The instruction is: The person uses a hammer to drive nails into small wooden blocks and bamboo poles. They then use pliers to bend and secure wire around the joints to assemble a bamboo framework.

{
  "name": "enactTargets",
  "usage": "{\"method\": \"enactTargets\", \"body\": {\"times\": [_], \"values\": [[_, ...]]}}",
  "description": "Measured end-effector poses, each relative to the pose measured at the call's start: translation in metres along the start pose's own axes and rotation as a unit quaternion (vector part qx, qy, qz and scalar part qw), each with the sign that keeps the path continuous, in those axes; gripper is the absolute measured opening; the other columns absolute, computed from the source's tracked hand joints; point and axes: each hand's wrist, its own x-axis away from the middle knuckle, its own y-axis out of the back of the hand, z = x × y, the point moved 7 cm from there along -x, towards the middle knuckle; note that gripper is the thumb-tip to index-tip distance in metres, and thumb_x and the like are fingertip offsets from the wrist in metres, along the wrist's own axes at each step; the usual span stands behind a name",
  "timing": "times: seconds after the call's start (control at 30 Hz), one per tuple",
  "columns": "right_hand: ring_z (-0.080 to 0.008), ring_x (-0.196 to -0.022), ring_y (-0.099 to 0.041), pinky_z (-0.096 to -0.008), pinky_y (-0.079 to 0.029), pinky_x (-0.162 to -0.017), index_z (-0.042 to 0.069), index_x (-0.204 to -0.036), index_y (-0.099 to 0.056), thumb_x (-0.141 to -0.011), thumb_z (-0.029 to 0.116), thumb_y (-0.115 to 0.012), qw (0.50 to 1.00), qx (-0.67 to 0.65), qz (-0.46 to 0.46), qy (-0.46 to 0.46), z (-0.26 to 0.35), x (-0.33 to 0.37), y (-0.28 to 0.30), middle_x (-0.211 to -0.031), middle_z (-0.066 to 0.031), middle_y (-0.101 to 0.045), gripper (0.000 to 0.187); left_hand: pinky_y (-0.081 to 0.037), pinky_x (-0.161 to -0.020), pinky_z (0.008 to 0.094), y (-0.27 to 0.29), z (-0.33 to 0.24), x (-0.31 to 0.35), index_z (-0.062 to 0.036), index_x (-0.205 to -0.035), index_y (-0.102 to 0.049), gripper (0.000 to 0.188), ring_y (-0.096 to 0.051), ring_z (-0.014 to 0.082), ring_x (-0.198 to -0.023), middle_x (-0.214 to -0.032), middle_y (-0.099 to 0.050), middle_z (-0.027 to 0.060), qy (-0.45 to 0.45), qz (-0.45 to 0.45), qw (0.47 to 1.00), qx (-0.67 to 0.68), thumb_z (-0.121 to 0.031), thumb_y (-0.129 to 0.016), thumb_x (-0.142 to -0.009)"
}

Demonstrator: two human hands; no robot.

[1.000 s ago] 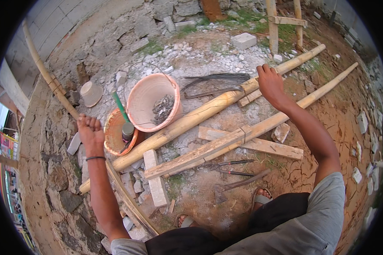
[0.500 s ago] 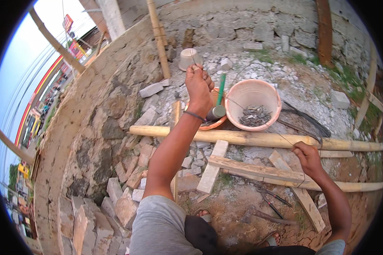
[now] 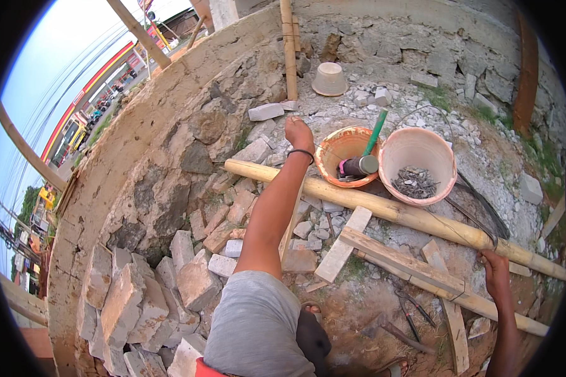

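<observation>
My left hand now reaches out past the thick bamboo pole, curled loosely over the rubble near the orange bucket; a second ago it hung lower, off to the left by a thin slanted pole, so the arm has stretched forward and across the frame. I cannot tell whether its fingers close on anything; nothing shows inside them. My right hand has dropped from the top of the poles to the lower right, and it now rests on the wooden plank just below the bamboo, fingers bent over its edge in a light hold. My view has also swung left, so the street and sky fill that side. I judge that I am bracing the frame with the right hand while the left goes toward the buckets.

The orange bucket holds a green-handled hammer and touches a pink bucket with a heap of dark nails in its bottom. Pliers lie on the dirt below the plank.

The ground is bare earth strewn with white stone chips. A rough stone wall curves round the left, with loose cut blocks stacked at its foot.
</observation>
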Motion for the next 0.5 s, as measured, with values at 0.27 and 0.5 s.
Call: {"method": "enactTargets", "body": {"times": [0.27,0.5], "values": [[-0.0269,-0.053,-0.058,-0.0403,-0.043,-0.05,0.015,-0.077,-0.068,-0.07,0.011,-0.061,0.956,0.211,0.123,0.166,0.047,0.005,-0.024,-0.056,-0.0064,-0.054,0.01,-0.043,-0.059,0.0383,-0.002,0.009,-0.002,-0.0041,-0.088,-0.057,0.016,-0.052,0.0205,-0.062,-0.068,-0.054,0.0079,-0.002,0.025,0.999,-0.028,-0.014,-0.046,-0.093],[-0.0172,-0.057,-0.056,-0.0352,-0.044,-0.054,0.02,-0.083,-0.062,-0.078,0.022,-0.057,0.903,0.248,0.171,0.307,0.098,0.007,-0.045,-0.061,0.0013,-0.051,0.007,-0.029,-0.046,0.0247,-0.067,-0.074,0.164,-0.0089,-0.092,-0.054,0.018,-0.033,0.0054,-0.053,-0.063,-0.04,-0.0045,-0.004,0.477,0.876,0.077,-0.022,-0.045,-0.101]]}}
